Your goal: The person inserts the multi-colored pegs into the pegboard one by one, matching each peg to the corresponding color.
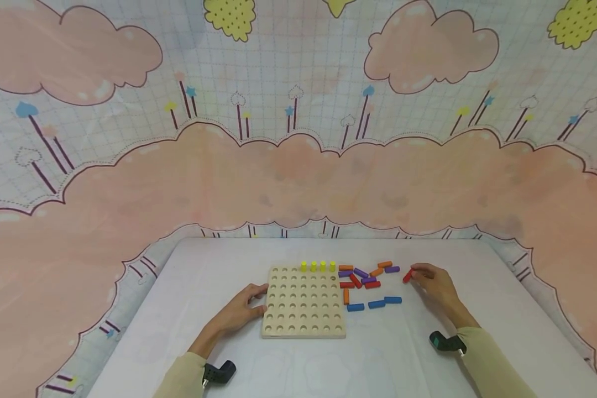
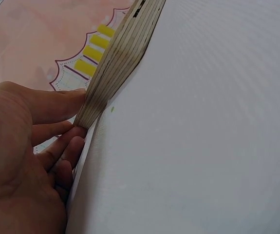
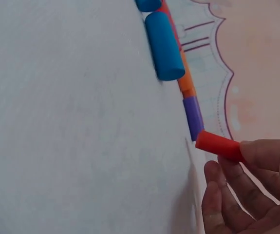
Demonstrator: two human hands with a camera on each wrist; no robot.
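Note:
A square wooden pegboard (image 1: 303, 310) with rows of round holes lies on the table. Several yellow pegs (image 1: 323, 266) stand upright in its far row, toward the right. My left hand (image 1: 236, 312) rests at the board's left edge, thumb and fingertips touching its side. In the left wrist view the layered edge of the board (image 2: 122, 53) meets the thumb. To the right, my right hand (image 1: 435, 284) pinches a red peg (image 3: 220, 145) between thumb and fingers, held off the other pegs.
Loose pegs lie right of the board: purple pegs (image 1: 360, 273), orange pegs (image 1: 376, 272), other red pegs (image 1: 372, 284) and, nearer me, blue pegs (image 1: 376, 304). A patterned cloth (image 1: 298, 182) hangs behind the white table (image 1: 229, 260).

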